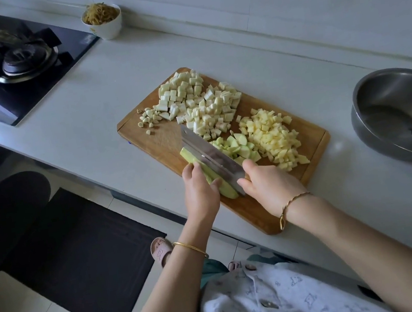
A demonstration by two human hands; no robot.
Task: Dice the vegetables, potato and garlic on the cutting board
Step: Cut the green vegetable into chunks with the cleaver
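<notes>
The left hand (199, 189) curled over a long green vegetable (188, 156), fingers bent on top, pressing it to the cutting board (251, 213). The right hand (268, 184) was wrapped tight round the knife (206, 150), its handle hidden inside the fist; the blade stood on the vegetable just beside the left fingers. How deep the edge sat was hard to make out. Cut green pieces (241, 146) lay just behind the blade, potato dice (274, 140) beyond the right hand, white cubes (202, 100) and garlic bits (149, 117) at the far end, well apart from both hands
</notes>
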